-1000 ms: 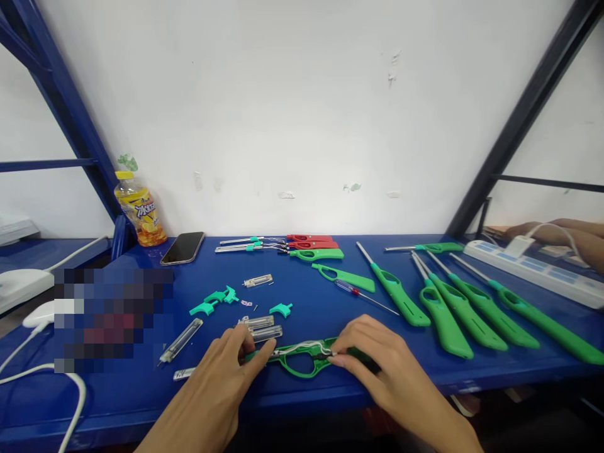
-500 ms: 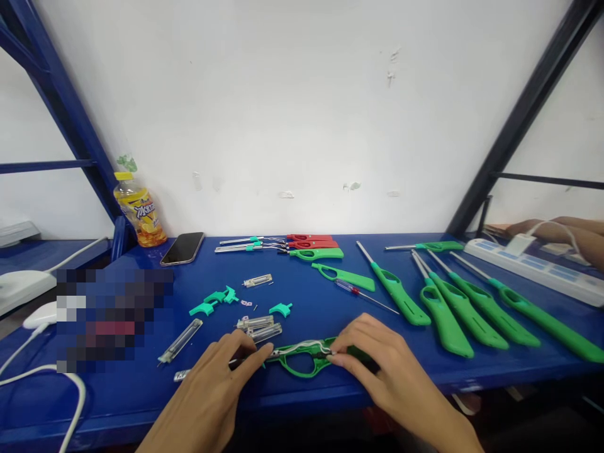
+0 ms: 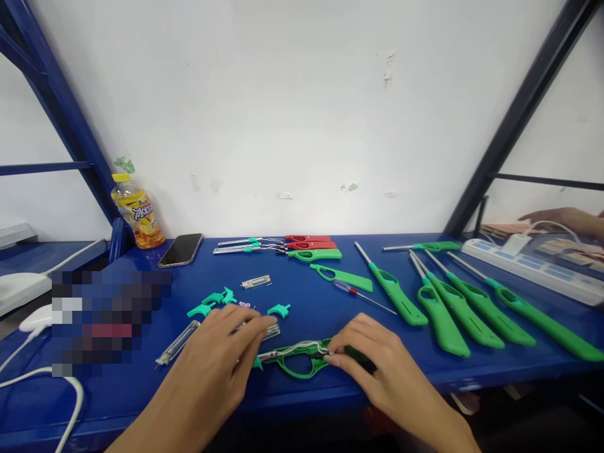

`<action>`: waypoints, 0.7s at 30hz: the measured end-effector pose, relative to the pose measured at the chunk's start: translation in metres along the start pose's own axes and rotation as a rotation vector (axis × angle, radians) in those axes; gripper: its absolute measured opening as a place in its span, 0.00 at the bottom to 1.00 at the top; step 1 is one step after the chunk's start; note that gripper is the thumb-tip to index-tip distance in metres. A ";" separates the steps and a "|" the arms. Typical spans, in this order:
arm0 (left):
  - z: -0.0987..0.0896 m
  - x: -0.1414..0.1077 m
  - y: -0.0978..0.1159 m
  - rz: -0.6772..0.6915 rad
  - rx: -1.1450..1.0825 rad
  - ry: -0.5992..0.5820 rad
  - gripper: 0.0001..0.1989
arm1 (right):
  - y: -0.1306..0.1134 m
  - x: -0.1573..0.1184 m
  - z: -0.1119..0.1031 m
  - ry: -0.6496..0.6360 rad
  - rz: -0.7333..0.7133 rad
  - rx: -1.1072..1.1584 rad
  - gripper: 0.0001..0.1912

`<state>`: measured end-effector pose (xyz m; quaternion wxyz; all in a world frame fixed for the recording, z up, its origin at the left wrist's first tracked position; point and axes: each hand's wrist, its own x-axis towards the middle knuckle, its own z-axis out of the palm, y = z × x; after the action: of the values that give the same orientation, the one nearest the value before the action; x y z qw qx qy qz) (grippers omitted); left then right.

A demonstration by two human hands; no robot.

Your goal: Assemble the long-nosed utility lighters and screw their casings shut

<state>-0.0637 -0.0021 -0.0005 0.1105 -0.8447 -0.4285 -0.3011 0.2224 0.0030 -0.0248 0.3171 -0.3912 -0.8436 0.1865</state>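
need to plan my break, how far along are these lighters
Six green lighters look closed. The right hand pinches at an open green handle; the left hand is over clear tanks. Apparently left: red handles with exposed wires, loose teal pieces.

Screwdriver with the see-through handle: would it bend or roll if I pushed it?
The screwdriver probably wouldn't bend, because its thin shaft looks like metal. It might roll, as its handle looks rounded, though the green handle piece right beside it could get in the way. It's likely light, being so slim.
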 end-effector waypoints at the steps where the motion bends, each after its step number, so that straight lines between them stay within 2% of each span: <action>1: 0.004 0.008 -0.003 -0.040 -0.016 -0.047 0.15 | 0.000 0.000 0.000 -0.001 0.002 0.000 0.06; 5: 0.019 0.034 -0.017 -0.210 -0.021 -0.237 0.15 | -0.001 0.000 -0.001 -0.002 0.001 -0.013 0.06; 8: 0.025 0.043 -0.022 -0.252 -0.052 -0.318 0.14 | 0.000 0.000 0.000 0.001 0.003 -0.011 0.06; 15: 0.031 0.047 -0.024 -0.261 -0.023 -0.285 0.13 | 0.000 0.001 0.000 0.010 -0.005 -0.001 0.06; 18: 0.030 0.038 -0.020 -0.228 -0.019 -0.245 0.19 | 0.000 0.001 -0.001 0.008 -0.003 0.000 0.06; 21: 0.025 0.019 -0.007 -0.139 -0.026 -0.161 0.26 | -0.001 0.001 -0.001 0.003 0.001 -0.002 0.06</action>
<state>-0.0498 0.0258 -0.0093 0.0435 -0.8359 -0.4895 -0.2445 0.2223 0.0032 -0.0236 0.3177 -0.3921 -0.8433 0.1851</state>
